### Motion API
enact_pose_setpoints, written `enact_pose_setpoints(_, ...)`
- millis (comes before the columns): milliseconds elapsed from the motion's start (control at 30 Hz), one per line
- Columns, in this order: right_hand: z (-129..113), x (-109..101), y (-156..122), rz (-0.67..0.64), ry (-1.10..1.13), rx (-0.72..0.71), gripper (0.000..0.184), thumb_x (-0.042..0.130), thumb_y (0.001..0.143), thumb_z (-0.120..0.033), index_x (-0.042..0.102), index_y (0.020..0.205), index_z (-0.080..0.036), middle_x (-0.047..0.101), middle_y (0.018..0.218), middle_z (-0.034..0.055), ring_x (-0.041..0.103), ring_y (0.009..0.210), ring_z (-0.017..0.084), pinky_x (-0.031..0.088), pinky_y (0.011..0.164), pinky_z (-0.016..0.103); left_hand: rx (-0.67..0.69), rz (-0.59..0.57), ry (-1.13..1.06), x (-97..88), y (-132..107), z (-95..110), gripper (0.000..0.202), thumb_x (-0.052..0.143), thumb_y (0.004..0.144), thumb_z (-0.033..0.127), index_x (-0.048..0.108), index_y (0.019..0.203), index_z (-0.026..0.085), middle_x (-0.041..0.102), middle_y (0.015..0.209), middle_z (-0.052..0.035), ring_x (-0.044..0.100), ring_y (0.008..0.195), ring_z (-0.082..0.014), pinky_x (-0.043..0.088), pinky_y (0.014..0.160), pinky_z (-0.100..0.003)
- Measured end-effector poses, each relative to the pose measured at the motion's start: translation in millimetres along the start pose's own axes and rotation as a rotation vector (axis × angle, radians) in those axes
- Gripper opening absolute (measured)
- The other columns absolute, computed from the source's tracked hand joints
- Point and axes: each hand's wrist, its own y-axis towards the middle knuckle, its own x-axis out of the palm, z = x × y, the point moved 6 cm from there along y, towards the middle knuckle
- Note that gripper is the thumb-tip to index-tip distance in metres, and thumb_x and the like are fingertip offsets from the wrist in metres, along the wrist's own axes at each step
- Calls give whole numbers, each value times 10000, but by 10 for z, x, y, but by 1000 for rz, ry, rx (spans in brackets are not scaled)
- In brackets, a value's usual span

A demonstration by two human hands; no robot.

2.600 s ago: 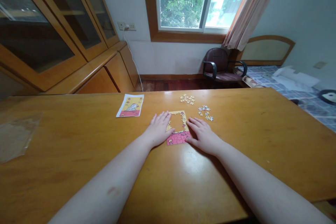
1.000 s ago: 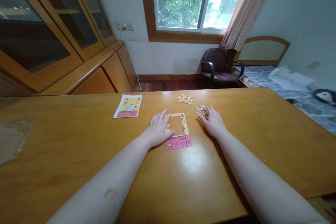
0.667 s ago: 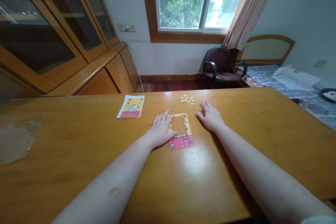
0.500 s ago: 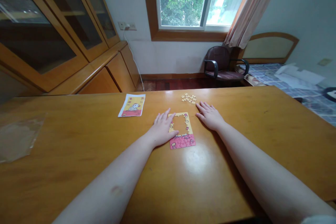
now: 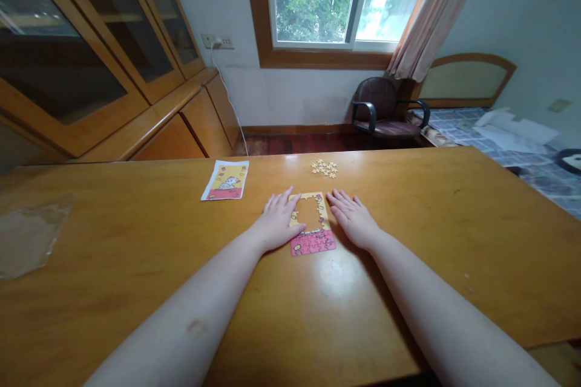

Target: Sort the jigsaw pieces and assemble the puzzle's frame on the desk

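Observation:
A partly joined jigsaw puzzle (image 5: 313, 243) lies flat on the wooden table (image 5: 290, 314), pink at its near end and yellow around a hole where the table shows through. My left hand (image 5: 278, 221) rests with fingers spread over the puzzle's left edge. At the opposite edge lies my right hand (image 5: 353, 217), palm down, its fingers stretched out beside the yellow border. Neither hand grips anything. Beyond the puzzle is a small heap of loose puzzle pieces (image 5: 324, 169), pale side up. The picture sheet (image 5: 227, 181), showing a white animal on yellow and pink, lies farther left.
A clear plastic bag (image 5: 34, 236) lies on the table's left side. Wooden cabinets (image 5: 167, 127) stand beyond the table at the left. Past the far edge are an office chair (image 5: 379, 106) and a bed (image 5: 481, 121), below and right of the window (image 5: 313, 0).
My right hand has moved left and slightly nearer to me, from beside the loose pieces to the puzzle's right edge. My left hand stays on the puzzle.

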Motion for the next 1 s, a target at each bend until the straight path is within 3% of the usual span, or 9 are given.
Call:
enact_pose_setpoints(167, 126, -55, 14, 87, 259, 0, 553, 131, 982, -448, 385, 1424, -233, 381, 1475, 35, 267, 1398, 173, 172, 1154, 443, -4, -13, 6, 8, 1, -12, 760, 536, 796, 529, 313, 1435, 183, 206, 1546, -145, 209, 1410, -322, 141, 1156, -507)
enact_pose_setpoints(300, 259, -50, 56, 198, 516, 34, 577, 125, 977, -485, 521, 1309, -229, 547, 1347, 41, 456, 1281, 175, 322, 1091, 389, 8, -13, -2, 3, 7, -14, 749, 536, 799, 520, 318, 1434, 188, 227, 1541, -137, 230, 1403, -314, 151, 1153, -512)
enact_pose_setpoints(433, 407, -123, 84, 345, 669, 105, 534, 243, 948, -483, 612, 1167, -165, 638, 1208, 75, 572, 1127, 183, 427, 987, 326, 26, 51, -34, -47, 30, -32, 591, 483, 853, 420, 411, 1382, 168, 381, 1467, -128, 330, 1355, -279, 221, 1140, -478)
enact_pose_setpoints(600, 531, -320, 57, 386, 484, 216, 329, 397, 851, -329, 683, 912, -177, 702, 978, 58, 625, 936, 207, 466, 849, 316, 4, 174, -85, -136, 54, -79, 390, 440, 876, 304, 573, 1224, 189, 604, 1242, -78, 516, 1175, -234, 384, 1046, -408)
enact_pose_setpoints(700, 530, -411, 26, 358, 308, 242, 271, 423, 792, -241, 683, 849, -189, 695, 918, 48, 615, 904, 207, 450, 803, 301, -23, 190, -93, -148, 54, -99, 374, 453, 865, 281, 589, 1206, 205, 620, 1216, -61, 535, 1143, -230, 404, 1027, -405)
enact_pose_setpoints(800, 438, -435, 12, 291, 180, 170, 245, 445, 768, -208, 687, 806, -202, 680, 904, 44, 604, 881, 193, 435, 777, 277, -36, 189, -85, -143, 52, -105, 379, 472, 853, 283, 594, 1206, 216, 610, 1231, -62, 526, 1158, -236, 401, 1033, -413)
enact_pose_setpoints(1000, 407, -448, 1, 251, 66, 153, 242, 464, 801, -236, 701, 837, -211, 683, 935, 42, 601, 905, 187, 428, 810, 271, -41, 192, -88, -136, 58, -118, 380, 484, 849, 288, 612, 1198, 212, 603, 1236, -74, 523, 1166, -244, 405, 1037, -413)
